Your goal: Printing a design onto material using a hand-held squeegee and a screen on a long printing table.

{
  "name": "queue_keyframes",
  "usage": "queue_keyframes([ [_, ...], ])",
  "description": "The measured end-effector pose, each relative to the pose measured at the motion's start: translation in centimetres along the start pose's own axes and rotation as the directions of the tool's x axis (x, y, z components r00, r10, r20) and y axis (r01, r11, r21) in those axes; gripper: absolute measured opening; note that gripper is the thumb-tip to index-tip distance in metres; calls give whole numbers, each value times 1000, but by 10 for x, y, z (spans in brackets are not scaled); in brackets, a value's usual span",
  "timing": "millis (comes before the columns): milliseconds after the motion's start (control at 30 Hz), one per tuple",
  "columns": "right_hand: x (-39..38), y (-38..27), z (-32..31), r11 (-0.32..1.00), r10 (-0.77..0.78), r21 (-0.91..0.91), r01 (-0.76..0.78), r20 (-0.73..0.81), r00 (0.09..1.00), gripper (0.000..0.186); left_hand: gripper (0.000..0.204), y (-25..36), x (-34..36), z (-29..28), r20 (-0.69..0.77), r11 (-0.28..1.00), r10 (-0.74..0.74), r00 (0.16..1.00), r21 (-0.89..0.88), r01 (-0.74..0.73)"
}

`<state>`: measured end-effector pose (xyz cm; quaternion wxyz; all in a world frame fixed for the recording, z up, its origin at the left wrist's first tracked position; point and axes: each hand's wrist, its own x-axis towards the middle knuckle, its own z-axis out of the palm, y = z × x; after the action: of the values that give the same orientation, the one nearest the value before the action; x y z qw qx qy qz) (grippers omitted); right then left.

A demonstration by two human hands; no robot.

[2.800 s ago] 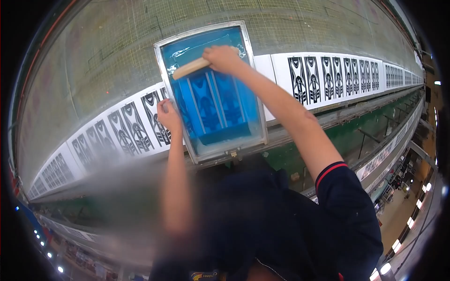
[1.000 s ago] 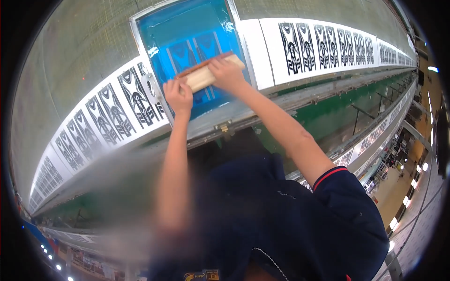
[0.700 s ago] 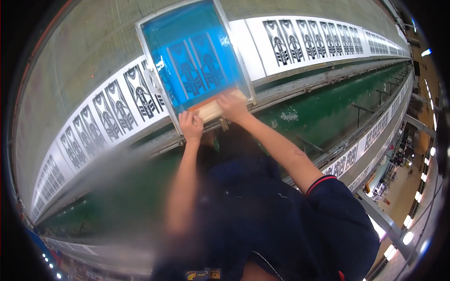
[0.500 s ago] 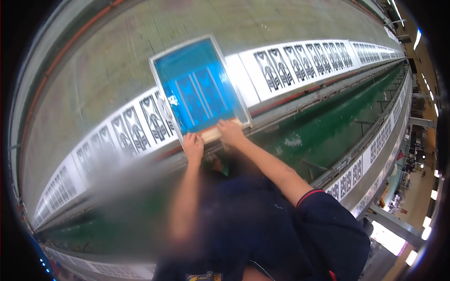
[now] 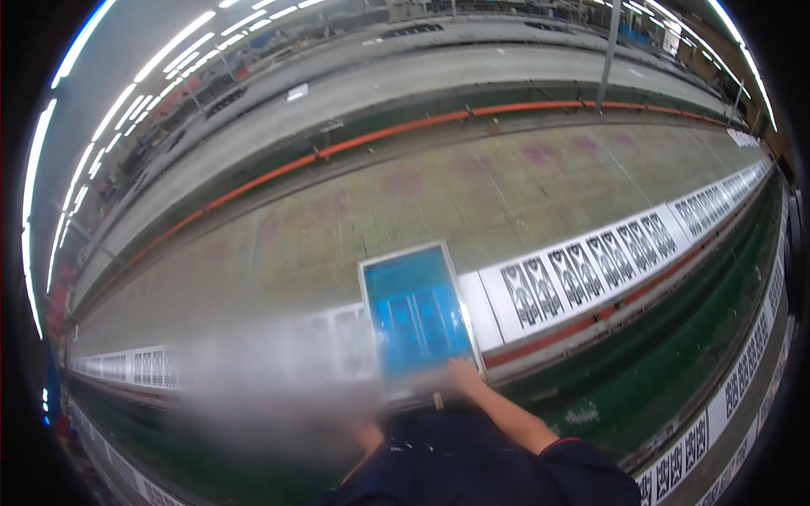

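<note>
A metal-framed screen (image 5: 456, 312) with a translucent blue middle (image 5: 413, 325) lies across a long white strip of printed sheets (image 5: 607, 261) on the table. My right hand (image 5: 462, 375) is at the screen's near right corner with its fingers bent; what they grip is too blurred to make out. My left hand (image 5: 369, 434) is mostly lost in a hazy smear at lower left, so its fingers and anything in them are hidden. Black patterned prints show on the sheets at both sides of the screen, those on the left partly veiled by the haze.
The greenish, stained table top (image 5: 523, 194) stretches beyond the screen, bordered by an orange rail (image 5: 287, 168). Farther back are more long grey tables (image 5: 380, 67), posts (image 5: 607, 59) and strip lights. A green floor strip (image 5: 650, 379) and another row of printed sheets (image 5: 742, 371) lie at the right.
Earlier both hands drew a wooden squeegee toward me over the blue screen. Now the view has tilted up, showing the far tables and lights, and the squeegee is no longer clearly visible.
</note>
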<state>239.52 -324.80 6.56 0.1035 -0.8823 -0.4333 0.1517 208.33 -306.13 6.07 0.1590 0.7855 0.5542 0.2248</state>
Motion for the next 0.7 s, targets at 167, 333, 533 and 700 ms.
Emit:
queue_keyframes([
  [167, -6, -6, -14, 984, -174, 19, 177, -104, 979, 29, 32, -1, -32, -1, -13, 939, -340, 940, 57, 340],
  [333, -8, 3, -17, 986, -159, 47, 162, -73, 985, 36, 23, 70, -8, -10, 223, 995, -49, 974, -73, 67],
  [533, -11, -8, -27, 981, -182, 50, 188, -97, 978, 38, 23, 80, 48, 15, -5, 981, -77, 997, -180, 75],
  [700, -11, 60, 63, 990, -135, 25, 142, -191, 972, 42, 25, 132, 136, 57, 120, 993, -16, 993, -112, 29],
])
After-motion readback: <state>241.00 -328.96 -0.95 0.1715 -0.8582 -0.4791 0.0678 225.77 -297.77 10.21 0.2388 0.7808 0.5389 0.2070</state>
